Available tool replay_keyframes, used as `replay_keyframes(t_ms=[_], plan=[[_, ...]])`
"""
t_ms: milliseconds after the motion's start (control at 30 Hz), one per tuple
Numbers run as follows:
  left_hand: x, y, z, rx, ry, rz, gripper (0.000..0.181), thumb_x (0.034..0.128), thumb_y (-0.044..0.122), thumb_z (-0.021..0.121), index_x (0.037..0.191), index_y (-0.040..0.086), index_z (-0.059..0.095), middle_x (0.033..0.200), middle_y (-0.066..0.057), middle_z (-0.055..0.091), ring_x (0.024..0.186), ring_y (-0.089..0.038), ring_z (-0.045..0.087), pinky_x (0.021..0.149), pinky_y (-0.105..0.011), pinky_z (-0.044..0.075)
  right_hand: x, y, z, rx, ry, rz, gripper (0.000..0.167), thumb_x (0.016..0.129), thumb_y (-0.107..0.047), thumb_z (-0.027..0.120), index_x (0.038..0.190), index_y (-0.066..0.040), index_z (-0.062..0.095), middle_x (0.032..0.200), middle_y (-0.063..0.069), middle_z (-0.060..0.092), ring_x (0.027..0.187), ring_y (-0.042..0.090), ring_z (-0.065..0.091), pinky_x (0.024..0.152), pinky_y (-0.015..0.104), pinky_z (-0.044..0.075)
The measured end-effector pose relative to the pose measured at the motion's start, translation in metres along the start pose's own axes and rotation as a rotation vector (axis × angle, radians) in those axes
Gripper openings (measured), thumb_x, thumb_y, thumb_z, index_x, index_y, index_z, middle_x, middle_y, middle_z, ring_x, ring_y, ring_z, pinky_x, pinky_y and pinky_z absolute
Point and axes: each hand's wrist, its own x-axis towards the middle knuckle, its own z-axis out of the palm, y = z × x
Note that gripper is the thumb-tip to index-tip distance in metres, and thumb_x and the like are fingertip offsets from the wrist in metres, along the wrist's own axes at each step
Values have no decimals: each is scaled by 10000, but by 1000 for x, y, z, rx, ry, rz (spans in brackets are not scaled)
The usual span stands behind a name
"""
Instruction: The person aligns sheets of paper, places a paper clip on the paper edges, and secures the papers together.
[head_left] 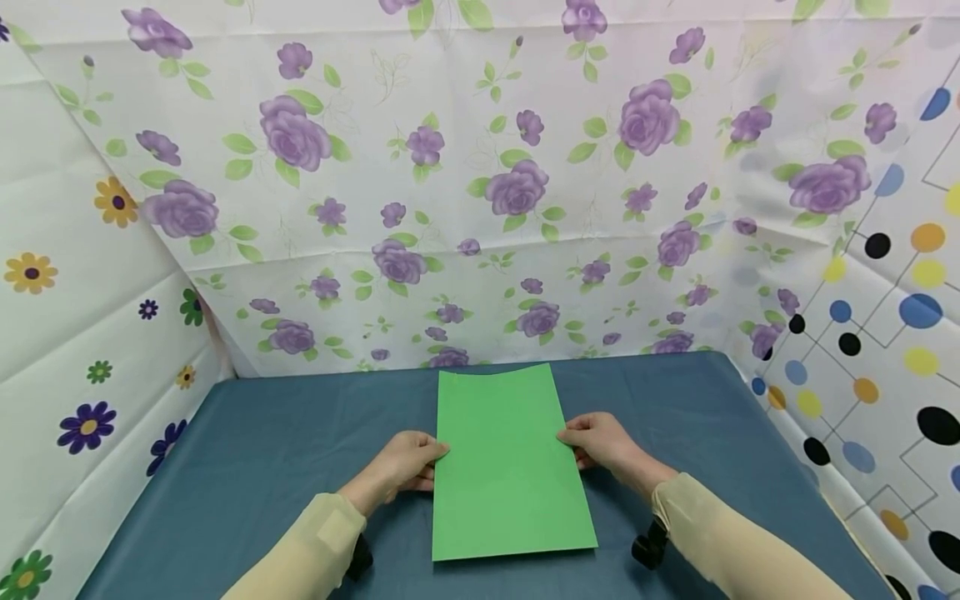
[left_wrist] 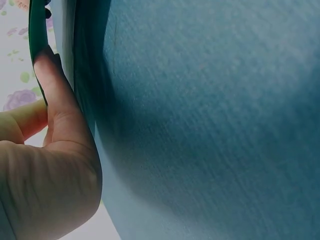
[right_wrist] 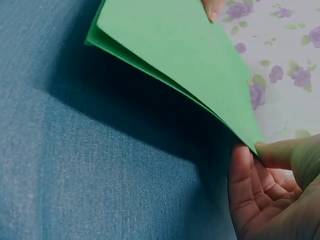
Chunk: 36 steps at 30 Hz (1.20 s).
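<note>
A green sheet of paper [head_left: 510, 475], seemingly folded double, is held up over the blue table between both hands. The left hand [head_left: 408, 462] pinches its left edge, thumb on the near face and fingers behind. At the opposite edge the right hand [head_left: 603, 443] pinches the paper between thumb and curled fingers. In the right wrist view two layers of the green paper [right_wrist: 170, 55] part slightly along the edge, above the right hand [right_wrist: 272, 185]. The left wrist view shows the left hand [left_wrist: 55, 165] gripping the paper [left_wrist: 37, 30] nearly edge-on.
The blue cloth-covered table [head_left: 300, 442] lies below, with the paper's shadow on it. A floral curtain [head_left: 450, 208] hangs behind. Patterned sheets flank it: flowers on the left sheet [head_left: 60, 350], dots on the right sheet [head_left: 885, 350]. Black wrist straps [head_left: 651, 546] show under the sleeves.
</note>
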Motion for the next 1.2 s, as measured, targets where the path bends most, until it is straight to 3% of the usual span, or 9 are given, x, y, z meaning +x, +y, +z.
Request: replay_keyframes(t_ms=[567,867,1200], plan=[[2,-2,-3,55,11,26,358,1063,233,597,745,84,525,624,-23,452,537,-127,485,587,-325,564,4,-2,5,-38,28,10,209,1004,-125,667,1112,44,728,797,118,714,605,178,641,569,335,582],[3,-3,-2,131,43,17,283,1054,228,612,862,24,657,734,-113,604,612,-186,626,615,-366,612,7,3,9,-69,48,-11,171,1000,-111,669,1079,32,720,780,124,691,595,195,623,545,351,574],[3,-1,-1,191,57,53,281,1036,193,638,842,-9,650,660,-124,611,529,-171,609,555,-380,603,8,7,12,-122,70,-71,109,989,-77,676,1016,22,711,729,118,660,551,207,607,500,358,566]])
